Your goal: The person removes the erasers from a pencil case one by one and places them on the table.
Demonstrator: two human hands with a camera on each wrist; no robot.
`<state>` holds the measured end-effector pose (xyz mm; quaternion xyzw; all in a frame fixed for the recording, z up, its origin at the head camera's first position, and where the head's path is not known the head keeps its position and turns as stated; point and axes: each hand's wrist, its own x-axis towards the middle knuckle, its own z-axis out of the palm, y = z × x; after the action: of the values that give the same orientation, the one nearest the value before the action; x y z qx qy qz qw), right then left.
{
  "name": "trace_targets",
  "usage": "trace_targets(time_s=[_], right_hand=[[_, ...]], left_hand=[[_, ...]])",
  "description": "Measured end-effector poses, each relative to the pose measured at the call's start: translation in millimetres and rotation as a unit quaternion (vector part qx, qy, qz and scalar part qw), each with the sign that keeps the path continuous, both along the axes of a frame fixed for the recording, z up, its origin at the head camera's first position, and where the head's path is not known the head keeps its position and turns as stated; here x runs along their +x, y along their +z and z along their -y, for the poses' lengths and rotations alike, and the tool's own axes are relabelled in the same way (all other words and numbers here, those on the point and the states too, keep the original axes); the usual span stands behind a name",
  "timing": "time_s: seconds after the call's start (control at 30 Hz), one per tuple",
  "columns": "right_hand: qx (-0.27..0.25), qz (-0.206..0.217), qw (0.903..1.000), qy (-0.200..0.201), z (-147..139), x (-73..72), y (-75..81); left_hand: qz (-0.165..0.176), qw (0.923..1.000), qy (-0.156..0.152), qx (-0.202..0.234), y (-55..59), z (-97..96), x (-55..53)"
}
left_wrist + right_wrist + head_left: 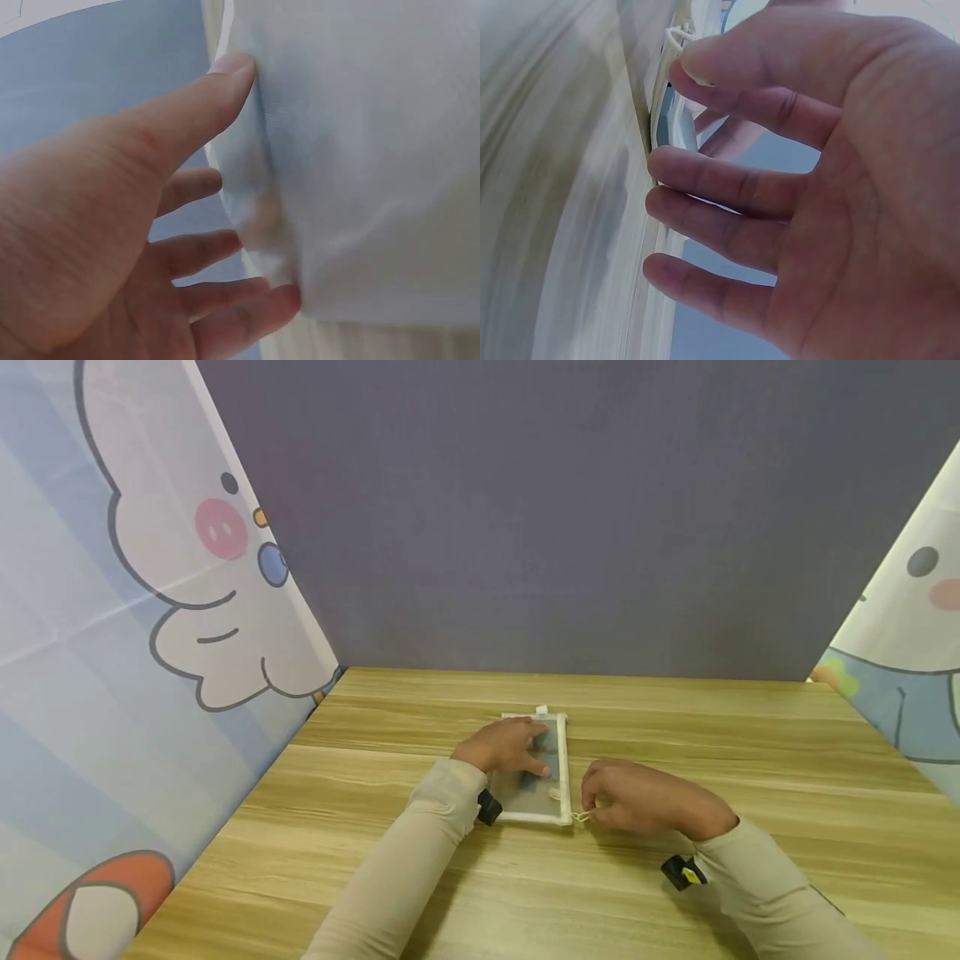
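A translucent pouch [517,806] with white edging lies flat on the wooden table, a small white tab at its far end. Something dark shows blurred through its sheet; what it is cannot be made out. My left hand [506,745] rests on the pouch, thumb and fingers spread apart. In the left wrist view, those fingertips [234,69] touch the cloudy sheet [375,150]. At the pouch's near right corner, my right hand [648,797] pinches a pale cord loop [582,817] between thumb and forefinger. Its other fingers [720,225] extend loosely in the right wrist view.
The wood-grain table [750,752] runs back to a dark grey panel [562,527]. Cartoon-printed cloths hang at the left [60,693] and the right [907,693]. A black wrist mount [678,872] sits by the right sleeve.
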<state>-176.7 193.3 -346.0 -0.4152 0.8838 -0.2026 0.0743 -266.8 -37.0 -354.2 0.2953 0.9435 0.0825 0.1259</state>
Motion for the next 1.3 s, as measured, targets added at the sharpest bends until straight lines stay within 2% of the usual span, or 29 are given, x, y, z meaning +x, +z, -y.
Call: trace_targets(time_s=[0.2,0.4,0.6,0.9,1.07,1.3], right_hand=[[0.005,-0.002,1.0,-0.004,-1,-0.8,0.9],[0.01,0.007,0.9998,-0.013,-3,-1.4,1.7],[0.018,0.01,0.9996,-0.02,-6,-2.5,0.8],[0.017,0.019,0.9993,-0.029,-15,-5.7,5.7],[0.011,0.031,0.998,-0.053,-21,-6.5,8.0],[0.018,0.04,0.9954,-0.085,-28,-8.3,12.2]], left_hand=[[-0.012,0.9993,-0.003,-0.037,8.3,-1.3,0.6],[-0.054,0.9957,0.023,-0.071,7.9,-8.4,4.1],[-0.068,0.9941,0.053,-0.065,1.8,-16.5,11.7],[-0.081,0.9933,0.062,-0.054,-6.5,-24.4,15.2],[-0.083,0.9924,0.074,-0.052,-9.2,-30.0,15.5],[-0.088,0.9897,0.097,-0.058,-8.1,-39.2,21.5]])
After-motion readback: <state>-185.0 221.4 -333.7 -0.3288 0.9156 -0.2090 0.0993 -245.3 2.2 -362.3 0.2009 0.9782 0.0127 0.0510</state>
